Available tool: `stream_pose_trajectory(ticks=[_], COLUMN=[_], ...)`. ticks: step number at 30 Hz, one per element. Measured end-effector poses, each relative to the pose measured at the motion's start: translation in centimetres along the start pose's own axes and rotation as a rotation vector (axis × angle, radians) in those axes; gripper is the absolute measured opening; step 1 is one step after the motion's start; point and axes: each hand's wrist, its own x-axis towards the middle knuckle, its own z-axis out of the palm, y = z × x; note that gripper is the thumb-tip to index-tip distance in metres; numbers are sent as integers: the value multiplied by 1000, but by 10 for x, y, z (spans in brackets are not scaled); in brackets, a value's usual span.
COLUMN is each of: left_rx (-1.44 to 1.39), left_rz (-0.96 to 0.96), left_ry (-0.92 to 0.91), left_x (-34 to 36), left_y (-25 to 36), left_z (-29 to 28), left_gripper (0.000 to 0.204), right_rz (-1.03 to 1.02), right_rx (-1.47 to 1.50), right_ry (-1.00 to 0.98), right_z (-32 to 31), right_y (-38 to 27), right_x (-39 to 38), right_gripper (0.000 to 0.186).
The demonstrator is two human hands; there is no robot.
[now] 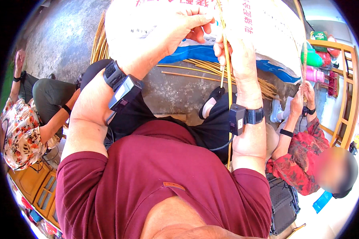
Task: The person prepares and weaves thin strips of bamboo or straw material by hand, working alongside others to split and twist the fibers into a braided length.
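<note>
A long, thin yellow-brown plant stalk (229, 85) runs upright past my right forearm, from the top edge of the view down to my elbow. My right hand (239, 49) is closed around it, its fingertips showing on the stalk's left side. A short, pale thin piece (221, 75) hangs below those fingertips; its kind is unclear. Just left of the stalk, my left hand (193, 26) is closed, thumb against curled fingers. Whatever it may hold is too small to make out. Both hands are over a white sack (283, 36) with a blue band.
More stalks (199, 72) lie on the concrete floor (167, 95) under the sack's edge. Another bundle (99, 44) rests at the left. A co-worker at the right (299, 151) holds a stalk upright; another person (28, 139) sits at the left. A wooden frame (347, 95) stands far right.
</note>
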Motion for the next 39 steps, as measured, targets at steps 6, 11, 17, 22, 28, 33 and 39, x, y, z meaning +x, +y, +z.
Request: stream_pose_trajectory(ticks=[6, 11, 17, 22, 28, 33, 39], left_rx=[37, 53, 60, -4, -36, 50, 89], left_rz=[-7, -15, -19, 26, -2, -48, -43], left_ry=[-71, -41, -34, -48, -54, -67, -91], left_x=[1, 2, -1, -5, -7, -12, -12], left_y=[-2, 0, 4, 1, 2, 4, 4], left_z=[4, 0, -2, -4, -3, 3, 0], left_gripper=[19, 17, 15, 14, 14, 14, 12], right_rz=[51, 18, -9, -36, -13, -33, -26], right_rx=[-18, -15, -53, -70, -77, -94, -127], right_ry=[3, -32, -37, -11, 4, 8, -5], right_z=[3, 4, 4, 4, 1, 7, 7], right_y=[2, 6, 7, 8, 1, 6, 8], right_x=[2, 4, 6, 5, 1, 4, 4], right_gripper=[36, 37, 37, 38, 38, 36, 36])
